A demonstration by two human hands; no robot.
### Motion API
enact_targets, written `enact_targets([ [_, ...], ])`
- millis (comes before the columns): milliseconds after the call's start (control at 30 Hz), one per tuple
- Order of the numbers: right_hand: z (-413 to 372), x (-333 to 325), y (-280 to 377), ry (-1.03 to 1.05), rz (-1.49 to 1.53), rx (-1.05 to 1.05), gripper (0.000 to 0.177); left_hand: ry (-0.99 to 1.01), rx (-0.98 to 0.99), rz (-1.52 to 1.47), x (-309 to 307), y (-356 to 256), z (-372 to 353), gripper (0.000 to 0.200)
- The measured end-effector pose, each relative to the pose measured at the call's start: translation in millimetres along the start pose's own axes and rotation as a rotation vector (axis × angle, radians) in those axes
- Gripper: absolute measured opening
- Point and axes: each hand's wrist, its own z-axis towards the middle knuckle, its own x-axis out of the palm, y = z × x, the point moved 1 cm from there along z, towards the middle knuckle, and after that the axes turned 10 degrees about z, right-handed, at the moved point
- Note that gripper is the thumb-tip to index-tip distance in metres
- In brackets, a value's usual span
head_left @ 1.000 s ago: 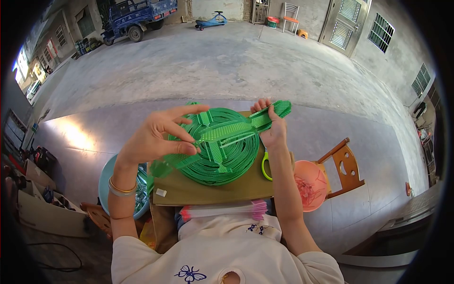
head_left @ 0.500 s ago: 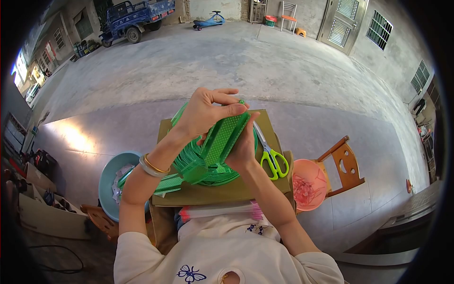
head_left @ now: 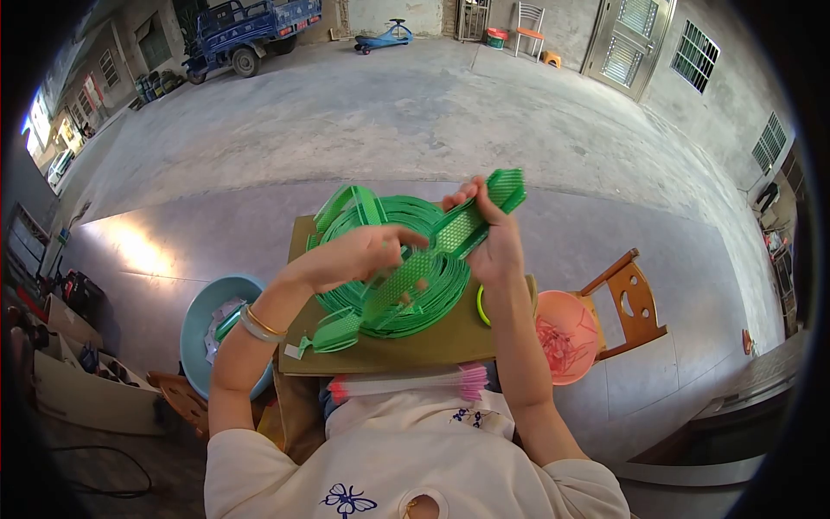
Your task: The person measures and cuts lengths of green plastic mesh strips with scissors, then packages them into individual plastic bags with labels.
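Observation:
My right hand is closed round a folded green dotted ribbon, whose upper end sticks out above the fist. The ribbon slants down to the left across a large coil of green ribbon on the brown board on my lap. My left hand, blurred by motion, has its curled fingers round the ribbon's middle. A small white tag lies by the ribbon's lower end at the board's left edge. Scissors with a yellow-green handle lie mostly hidden behind my right forearm.
A blue basin with white and green pieces stands to the left. On the right are a pink basin of red strips and a wooden chair. Clear packets with pink ends lie on my lap. A blue three-wheeled truck is parked beyond.
My right hand has moved up and right with the ribbon, now stretched out diagonally. My left hand has dropped lower and away from the ribbon's top end. More of the coil shows.

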Motion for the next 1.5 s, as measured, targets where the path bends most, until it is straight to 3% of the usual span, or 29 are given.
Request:
enact_targets([
  [67,1.1,-5.0,22.5,-0.069,0.026,-0.08,0.012,0.164,-0.128,0.249,5.3,-0.1,-17.4,0.037],
  [167,-1.9,-11.8,44.5,-0.113,0.039,-0.149,0.013,0.152,-0.244,0.227,-1.8,1.4,-37.9,0.033],
  [467,-4.1,-35.1,41.1,-0.237,0.042,-0.111,0.013,-0.156,-0.001,0.341,-1.5,-28.0,-74.1,0.011],
  [633,-6.7,-45.8,22.5,-0.385,-0.069,-0.059,0.012,-0.279,0.393,0.417,9.5,-34.7,-72.2,0.012],
  [733,-12.3,-46.8,3.9,-0.41,-0.109,0.048,0.012,-0.331,0.713,0.447,20.3,-40.8,-56.6,0.012],
  [800,-15.7,-49.3,-8.8,-0.381,-0.157,0.147,0.018,-0.336,0.804,0.423,26.7,-43.7,-45.7,0.012],
  [933,-24.7,-28.3,-31.7,-0.349,-0.177,0.373,0.037,-0.333,0.688,0.401,33.1,-40.8,-22.4,0.016],
  [1067,-39.8,32.3,-48.7,-0.31,-0.227,0.333,0.059,-0.512,0.555,0.372,36.8,-26.4,5.6,0.013],
  [1100,-38.5,2.6,-51.4,-0.086,-0.188,0.397,0.069,-0.58,0.54,0.424,38.3,-24.4,10.2,0.013],
  [1167,-44.8,6.3,-58.6,-0.173,-0.146,0.379,0.073,-0.715,0.508,0.528,39.8,-20.9,16.1,0.014],
  [1300,-51.3,33.8,-59.0,-0.213,-0.219,0.338,0.08,-0.786,0.472,0.584,33.7,-16.8,18.2,0.013],
  [1400,-50.7,21.1,-53.5,0.029,-0.155,0.472,0.068,-0.744,0.308,0.504,40.5,-26.9,7.6,0.013],
  [1467,-54.0,22.5,-51.2,0.086,-0.359,0.44,0.055,-0.702,0.196,0.393,43.4,-33.3,2.9,0.013],
  [1500,-55.0,23.7,-50.6,0.115,-0.461,0.422,0.049,-0.687,0.272,0.423,37.7,-27.2,5.4,0.013],
])
